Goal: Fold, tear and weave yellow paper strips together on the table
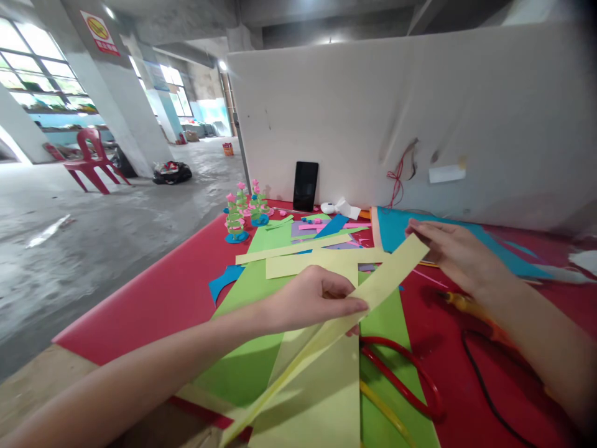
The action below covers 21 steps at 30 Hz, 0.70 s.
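My left hand (pixel 310 302) pinches a long pale-yellow paper strip (pixel 394 270) between thumb and fingers. The strip slants up to the right, and its lower part hangs toward the front edge. At its upper end my right hand (pixel 459 255) has its fingers bent together. Their tips are partly hidden, so I cannot tell whether they grip the strip. Beneath lie a wide yellow paper sheet (pixel 317 386) and green paper (pixel 247 348). Red looped scissor-like handles (pixel 431 392) lie right of the yellow sheet. A yellow-orange glue gun (pixel 466 305) with a black cord rests under my right forearm.
Small pink, green and blue paper ornaments (pixel 236 221) stand at the back left. A black phone (pixel 305 185) leans on the white panel (pixel 345 112). Cut paper strips (pixel 293 249), blue paper (pixel 476 239) and a white earbud case (pixel 328 207) lie on the red tabletop (pixel 153 298).
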{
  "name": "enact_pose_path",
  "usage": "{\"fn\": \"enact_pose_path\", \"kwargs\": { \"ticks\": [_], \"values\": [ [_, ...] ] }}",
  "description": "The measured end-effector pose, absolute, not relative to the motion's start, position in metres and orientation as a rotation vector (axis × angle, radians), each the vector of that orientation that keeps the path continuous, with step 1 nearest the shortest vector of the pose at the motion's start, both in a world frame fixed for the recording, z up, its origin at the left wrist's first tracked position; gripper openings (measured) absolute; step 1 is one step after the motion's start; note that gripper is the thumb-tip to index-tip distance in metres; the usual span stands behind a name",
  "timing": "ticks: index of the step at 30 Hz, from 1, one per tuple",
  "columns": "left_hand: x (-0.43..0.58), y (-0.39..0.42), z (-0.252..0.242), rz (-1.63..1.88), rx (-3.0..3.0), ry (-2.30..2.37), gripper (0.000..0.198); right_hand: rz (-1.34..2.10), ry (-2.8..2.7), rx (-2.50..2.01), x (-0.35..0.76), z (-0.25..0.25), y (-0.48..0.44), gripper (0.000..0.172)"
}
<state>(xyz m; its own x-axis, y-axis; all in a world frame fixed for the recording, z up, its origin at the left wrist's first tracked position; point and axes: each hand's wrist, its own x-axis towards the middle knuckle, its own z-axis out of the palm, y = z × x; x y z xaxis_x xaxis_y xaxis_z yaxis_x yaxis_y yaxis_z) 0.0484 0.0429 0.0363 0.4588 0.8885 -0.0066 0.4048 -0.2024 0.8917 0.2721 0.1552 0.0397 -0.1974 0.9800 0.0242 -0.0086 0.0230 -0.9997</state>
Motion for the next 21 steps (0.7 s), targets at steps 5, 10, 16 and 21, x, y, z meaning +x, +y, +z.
{"fn": "enact_pose_path", "kwargs": {
  "ticks": [5, 10, 16, 21],
  "values": [
    [0.051, 0.041, 0.036, 0.662, 1.664, 1.124, 0.034, 1.522, -1.605, -0.961, 0.264, 0.047, 0.142, 0.021],
    [0.053, 0.041, 0.034, 0.750, 1.586, 1.003, 0.018, 1.325, -1.936, -0.966, 0.243, 0.050, 0.118, 0.022],
    [0.054, 0.040, 0.035, 0.799, 1.699, 1.001, 0.036, 1.389, -1.961, -1.011, 0.227, 0.039, 0.111, 0.021],
    [0.053, 0.038, 0.040, 0.754, 1.848, 0.992, 0.044, 1.283, -1.781, -1.155, 0.237, 0.034, 0.127, 0.024]
  ]
}}
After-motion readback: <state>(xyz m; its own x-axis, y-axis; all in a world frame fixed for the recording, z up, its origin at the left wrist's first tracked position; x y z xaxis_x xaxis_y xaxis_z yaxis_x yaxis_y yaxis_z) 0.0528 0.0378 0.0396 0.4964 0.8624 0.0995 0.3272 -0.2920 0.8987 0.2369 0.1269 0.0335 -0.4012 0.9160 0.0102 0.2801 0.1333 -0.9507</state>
